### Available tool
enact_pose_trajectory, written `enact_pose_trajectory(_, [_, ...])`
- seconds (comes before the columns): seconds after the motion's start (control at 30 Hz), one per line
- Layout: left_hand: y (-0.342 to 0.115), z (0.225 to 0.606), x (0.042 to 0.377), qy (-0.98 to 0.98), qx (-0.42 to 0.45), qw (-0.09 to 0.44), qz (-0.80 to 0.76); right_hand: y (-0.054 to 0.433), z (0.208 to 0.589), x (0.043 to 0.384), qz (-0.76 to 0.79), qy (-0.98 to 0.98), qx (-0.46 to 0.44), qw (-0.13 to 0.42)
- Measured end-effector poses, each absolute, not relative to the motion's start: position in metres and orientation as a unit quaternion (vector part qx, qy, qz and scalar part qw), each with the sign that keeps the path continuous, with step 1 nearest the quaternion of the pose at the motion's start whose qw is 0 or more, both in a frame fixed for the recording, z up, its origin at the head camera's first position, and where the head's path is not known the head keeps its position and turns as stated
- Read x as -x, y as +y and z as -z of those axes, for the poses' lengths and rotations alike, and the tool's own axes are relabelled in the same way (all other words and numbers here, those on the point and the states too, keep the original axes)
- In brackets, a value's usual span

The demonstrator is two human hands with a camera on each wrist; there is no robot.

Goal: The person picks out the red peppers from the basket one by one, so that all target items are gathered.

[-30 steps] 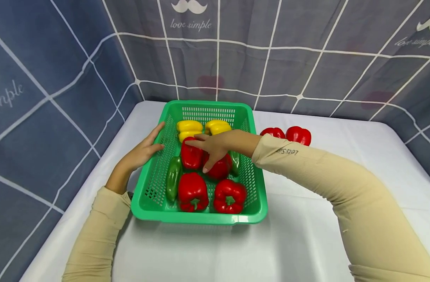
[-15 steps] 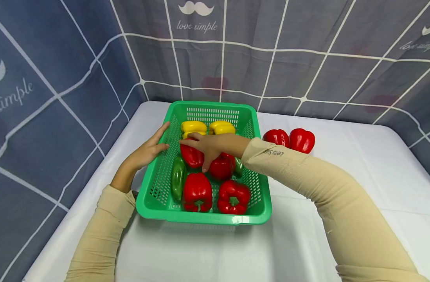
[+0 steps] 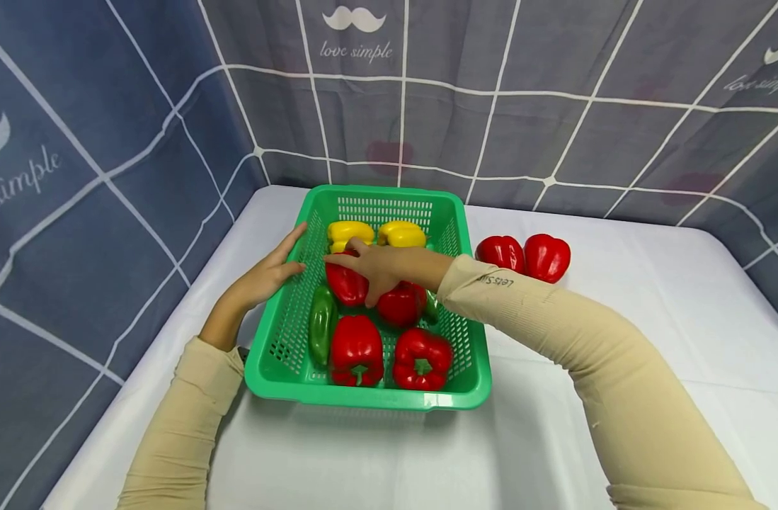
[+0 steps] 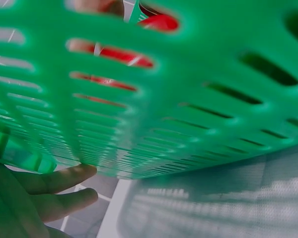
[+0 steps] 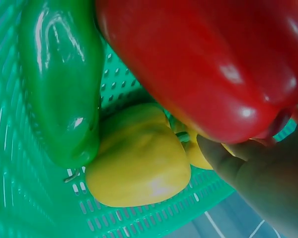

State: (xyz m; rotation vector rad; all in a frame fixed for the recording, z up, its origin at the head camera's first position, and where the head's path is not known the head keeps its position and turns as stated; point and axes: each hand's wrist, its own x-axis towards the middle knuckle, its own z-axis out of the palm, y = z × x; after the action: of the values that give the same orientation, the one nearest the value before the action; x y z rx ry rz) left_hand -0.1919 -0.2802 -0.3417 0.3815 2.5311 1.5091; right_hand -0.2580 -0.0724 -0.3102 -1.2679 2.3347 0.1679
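Observation:
In the head view, my right hand [image 3: 381,270] reaches into a green basket [image 3: 369,400] and grips the back-left red bell pepper [image 3: 347,283], fingers over its far end, thumb on its near right side. Beside that thumb sits another red bell pepper [image 3: 401,306], partly hidden by the hand. The right wrist view shows fingers [image 5: 238,158] against the end of a large red bell pepper [image 5: 203,64]. My left hand [image 3: 261,278] rests at the basket's left side; its fingers [image 4: 64,203] extend straight along the outside in the left wrist view.
Yellow peppers [image 3: 403,234] lie at the basket's back. A long green pepper [image 3: 323,326] lies along its left side, and red bell peppers [image 3: 422,359] fill the front. Outside on the white table [image 3: 618,269], two red peppers [image 3: 546,258] sit behind my right sleeve. Grey cloth walls [image 3: 465,134] enclose the table.
The gripped red pepper has tilted and shifted slightly left inside the basket, with my right hand moving along. My left hand keeps its place at the basket's side. The head view has shifted slightly.

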Motion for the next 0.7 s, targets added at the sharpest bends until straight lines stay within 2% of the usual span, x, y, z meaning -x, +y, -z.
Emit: enact_pose_trajectory(0.7, [-0.279, 0.34, 0.193, 0.84, -0.131, 0.087, -0.519, -0.063, 0.285, 0.261, -0.016, 0.865, 0.46, 0.198])
